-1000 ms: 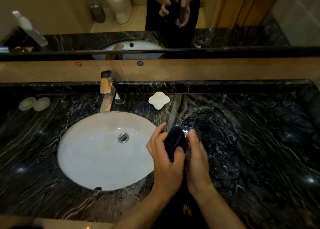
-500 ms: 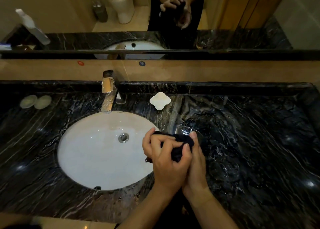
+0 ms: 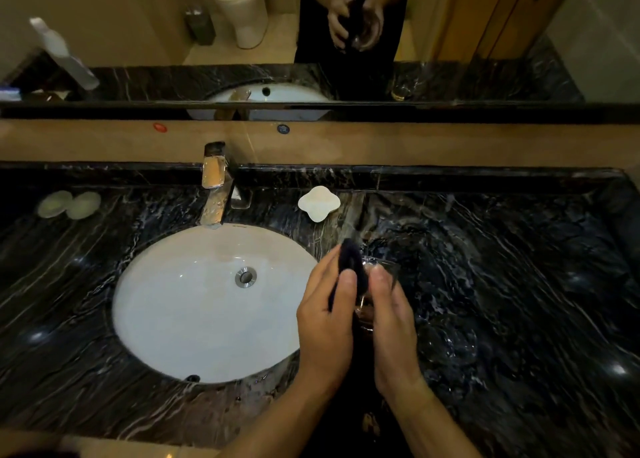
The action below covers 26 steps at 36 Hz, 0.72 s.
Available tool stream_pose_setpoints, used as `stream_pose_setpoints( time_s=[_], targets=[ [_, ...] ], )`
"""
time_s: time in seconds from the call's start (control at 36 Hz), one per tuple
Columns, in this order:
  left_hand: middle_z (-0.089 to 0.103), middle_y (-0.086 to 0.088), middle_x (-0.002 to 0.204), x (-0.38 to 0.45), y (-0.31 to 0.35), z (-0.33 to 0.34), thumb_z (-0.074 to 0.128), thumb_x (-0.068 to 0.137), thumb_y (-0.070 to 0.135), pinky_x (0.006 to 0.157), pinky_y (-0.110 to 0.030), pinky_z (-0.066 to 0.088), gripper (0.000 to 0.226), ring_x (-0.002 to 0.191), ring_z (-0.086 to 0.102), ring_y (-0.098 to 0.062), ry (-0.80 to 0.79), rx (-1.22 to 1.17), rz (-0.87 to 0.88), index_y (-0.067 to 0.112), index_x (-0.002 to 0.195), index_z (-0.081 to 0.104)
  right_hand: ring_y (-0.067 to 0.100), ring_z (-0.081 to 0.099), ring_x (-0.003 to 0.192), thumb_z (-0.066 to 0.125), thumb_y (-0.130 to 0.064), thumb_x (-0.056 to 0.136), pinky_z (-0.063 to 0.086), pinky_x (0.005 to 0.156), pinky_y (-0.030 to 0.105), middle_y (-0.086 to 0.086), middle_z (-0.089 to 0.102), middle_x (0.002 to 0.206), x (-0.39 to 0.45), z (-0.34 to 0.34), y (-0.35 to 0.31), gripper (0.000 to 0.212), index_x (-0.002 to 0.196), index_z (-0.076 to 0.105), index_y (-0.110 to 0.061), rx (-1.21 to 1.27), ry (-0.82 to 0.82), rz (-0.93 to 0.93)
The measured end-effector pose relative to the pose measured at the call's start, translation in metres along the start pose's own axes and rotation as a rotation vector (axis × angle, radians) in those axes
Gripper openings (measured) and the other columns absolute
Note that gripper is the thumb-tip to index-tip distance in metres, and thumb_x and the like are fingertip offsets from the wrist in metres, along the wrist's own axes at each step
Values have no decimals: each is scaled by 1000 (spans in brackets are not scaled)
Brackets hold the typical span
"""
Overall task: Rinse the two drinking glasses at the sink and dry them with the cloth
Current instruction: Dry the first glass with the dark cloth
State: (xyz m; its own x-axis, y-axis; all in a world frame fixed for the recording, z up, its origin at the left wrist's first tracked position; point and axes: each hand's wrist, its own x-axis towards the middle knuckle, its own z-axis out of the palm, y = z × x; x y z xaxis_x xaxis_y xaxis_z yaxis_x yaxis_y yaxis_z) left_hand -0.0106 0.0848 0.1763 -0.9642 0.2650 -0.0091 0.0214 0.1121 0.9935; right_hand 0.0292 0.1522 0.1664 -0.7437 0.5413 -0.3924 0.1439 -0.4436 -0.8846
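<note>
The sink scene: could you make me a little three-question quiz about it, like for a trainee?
1. True or false: water is running from the tap.
2. Which hand grips the dark cloth? A) left B) right
3. Fill in: the right hand holds a clear ____.

Key: 1 false; 2 A, the left hand; 3 glass.

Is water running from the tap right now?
No, the tap shows no stream, and the white basin below it looks still.
</note>
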Motion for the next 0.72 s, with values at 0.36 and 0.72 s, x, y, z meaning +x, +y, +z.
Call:
stream_pose_setpoints(
  time_s=[0.36, 0.72],
  targets=[
    [71, 4, 104, 9, 2, -5, 38, 97, 55, 92, -41, 53, 44, 99, 66, -8, 111, 33, -143, 27, 108, 69, 17, 72, 97, 42, -68, 90, 56, 94, 52, -4, 75, 102, 3, 1, -2, 45, 114, 65, -38, -189, 36, -2],
    [42, 9, 155, -25, -23, -3, 35, 106, 45, 111, -39, 40, 44, 140, 41, -16, -38, 462, 451, 29, 145, 48, 36, 67, 114, 72, -78, 68, 55, 91, 43, 23, 67, 124, 14, -3, -12, 98, 136, 55, -9, 309, -3, 229]
  ],
)
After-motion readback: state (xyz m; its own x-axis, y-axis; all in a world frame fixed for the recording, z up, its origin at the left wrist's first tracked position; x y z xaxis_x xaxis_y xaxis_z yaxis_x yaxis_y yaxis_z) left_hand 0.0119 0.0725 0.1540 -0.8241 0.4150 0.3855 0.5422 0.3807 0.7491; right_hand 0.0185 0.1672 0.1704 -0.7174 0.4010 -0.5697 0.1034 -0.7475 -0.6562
